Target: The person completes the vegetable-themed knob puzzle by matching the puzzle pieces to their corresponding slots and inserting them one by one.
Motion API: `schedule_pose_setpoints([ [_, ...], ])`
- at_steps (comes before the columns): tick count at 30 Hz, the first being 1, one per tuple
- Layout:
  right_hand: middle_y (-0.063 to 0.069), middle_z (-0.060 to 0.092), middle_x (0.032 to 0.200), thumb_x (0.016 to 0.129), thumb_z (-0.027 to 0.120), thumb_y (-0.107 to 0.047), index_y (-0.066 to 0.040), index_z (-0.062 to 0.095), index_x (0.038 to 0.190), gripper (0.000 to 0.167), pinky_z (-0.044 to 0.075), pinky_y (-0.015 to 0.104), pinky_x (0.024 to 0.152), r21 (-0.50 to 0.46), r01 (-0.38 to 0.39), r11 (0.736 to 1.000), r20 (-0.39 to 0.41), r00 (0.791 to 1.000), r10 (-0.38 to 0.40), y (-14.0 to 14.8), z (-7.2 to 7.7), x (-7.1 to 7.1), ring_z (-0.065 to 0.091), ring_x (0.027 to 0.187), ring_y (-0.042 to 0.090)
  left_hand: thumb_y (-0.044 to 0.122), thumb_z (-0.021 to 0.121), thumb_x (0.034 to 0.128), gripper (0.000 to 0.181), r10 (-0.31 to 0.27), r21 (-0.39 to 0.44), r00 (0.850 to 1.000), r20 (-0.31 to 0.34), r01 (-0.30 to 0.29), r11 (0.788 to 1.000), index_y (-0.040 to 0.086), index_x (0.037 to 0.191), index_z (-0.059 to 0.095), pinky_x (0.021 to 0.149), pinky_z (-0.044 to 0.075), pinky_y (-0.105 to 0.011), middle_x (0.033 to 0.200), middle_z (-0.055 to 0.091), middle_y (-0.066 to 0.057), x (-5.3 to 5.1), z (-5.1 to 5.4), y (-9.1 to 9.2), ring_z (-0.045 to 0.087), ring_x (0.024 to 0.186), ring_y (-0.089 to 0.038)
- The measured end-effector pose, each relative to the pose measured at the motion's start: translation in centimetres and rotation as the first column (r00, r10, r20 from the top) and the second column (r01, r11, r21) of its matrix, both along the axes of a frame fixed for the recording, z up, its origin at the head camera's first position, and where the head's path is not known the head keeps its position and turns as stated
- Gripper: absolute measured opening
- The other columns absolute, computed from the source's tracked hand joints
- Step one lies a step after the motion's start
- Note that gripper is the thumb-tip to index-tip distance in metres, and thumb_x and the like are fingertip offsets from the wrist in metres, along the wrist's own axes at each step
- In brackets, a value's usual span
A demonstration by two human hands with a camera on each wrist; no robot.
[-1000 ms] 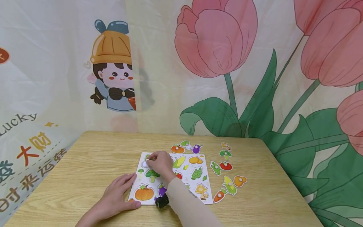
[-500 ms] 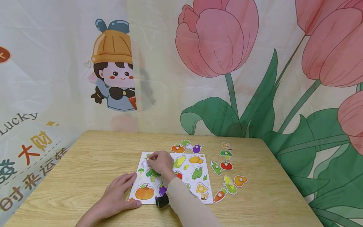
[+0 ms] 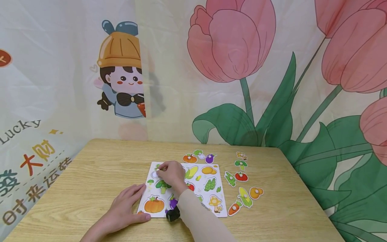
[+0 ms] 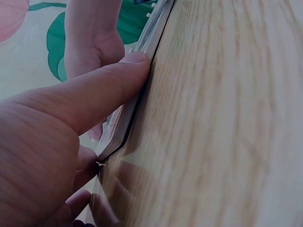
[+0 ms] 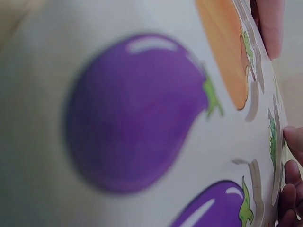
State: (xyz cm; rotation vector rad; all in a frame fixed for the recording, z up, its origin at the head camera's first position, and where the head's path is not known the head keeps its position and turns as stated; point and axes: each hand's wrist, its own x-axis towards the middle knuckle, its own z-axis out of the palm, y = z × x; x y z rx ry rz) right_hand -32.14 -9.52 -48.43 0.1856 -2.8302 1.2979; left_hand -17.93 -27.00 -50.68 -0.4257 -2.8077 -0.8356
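Observation:
My right hand (image 3: pixel 173 174) pinches a small white-and-green vegetable puzzle piece (image 3: pixel 155 173) at the upper left of the white puzzle board (image 3: pixel 219 191). The fingers hide most of that piece. Along the board's left edge lies my left hand (image 3: pixel 125 206), fingers extended and thumb at the front corner. In the left wrist view the left thumb (image 4: pixel 109 87) presses on the board's side edge (image 4: pixel 124 124). Printed vegetables cover the board, among them a pumpkin (image 3: pixel 154 204) and an eggplant, which appears large in the right wrist view.
Loose knobbed pieces lie behind and right of the board: a pumpkin piece (image 3: pixel 189 158), an eggplant piece (image 3: pixel 210 158), a broccoli piece (image 3: pixel 241 164), a tomato piece (image 3: pixel 241 176), a corn piece (image 3: pixel 245 198) and a carrot piece (image 3: pixel 234 208). A printed curtain (image 3: pixel 169 127) hangs behind the wooden table (image 3: pixel 281 188).
The head view has shifted very slightly. Both hands and the pieces stay in place.

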Motion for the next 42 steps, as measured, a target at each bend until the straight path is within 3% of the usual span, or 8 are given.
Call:
schedule_pose_setpoints([
  [20,-0.004,0.062,0.08,0.093,0.084,-0.024,-0.018,0.083,0.104,0.012,0.04,0.024,0.056,-0.175,-0.143,0.974,0.078,0.984,0.158,3.5,0.9,-0.8,0.051,0.068,0.011,0.06,0.089,0.0763,0.105,0.007,0.015,0.999,0.031,-0.007,1.0,0.002,0.156,0.051,0.109,0.032,-0.075,0.161,0.049,-0.013,0.1,0.3,0.2,0.034,0.148,-0.046],
  [25,-0.003,0.065,0.085,0.095,0.082,-0.023,-0.013,0.082,0.111,0.019,0.044,0.024,0.052,-0.171,-0.185,0.968,0.062,0.978,0.198,5.1,1.3,-1.1,0.054,0.066,0.012,0.06,0.089,0.0765,0.106,0.012,0.007,0.999,0.05,-0.012,1.0,0.003,0.157,0.051,0.11,0.032,-0.075,0.161,0.048,-0.013,0.1,0.3,0.2,0.033,0.148,-0.046],
  [35,-0.002,0.066,0.097,0.096,0.081,-0.024,-0.013,0.081,0.115,0.023,0.047,0.024,0.064,-0.124,-0.23,0.965,0.004,0.973,0.232,8.1,3.1,-1.1,0.056,0.088,0.015,0.06,0.089,0.0764,0.106,0.007,0.011,0.999,0.047,-0.008,1.0,0.003,0.157,0.051,0.111,0.032,-0.073,0.161,0.049,-0.013,0.2,0.2,0.2,0.033,0.148,-0.045],
  [42,-0.002,0.067,0.101,0.096,0.08,-0.025,-0.016,0.082,0.114,0.021,0.051,0.026,0.066,-0.077,-0.234,0.969,-0.047,0.972,0.231,10.3,4.8,-0.8,0.058,0.096,0.017,0.059,0.089,0.0763,0.106,0.009,0.008,0.999,0.037,-0.01,1.0,0.002,0.156,0.051,0.109,0.032,-0.075,0.161,0.048,-0.014,0.2,0.3,0.2,0.033,0.148,-0.046],
])
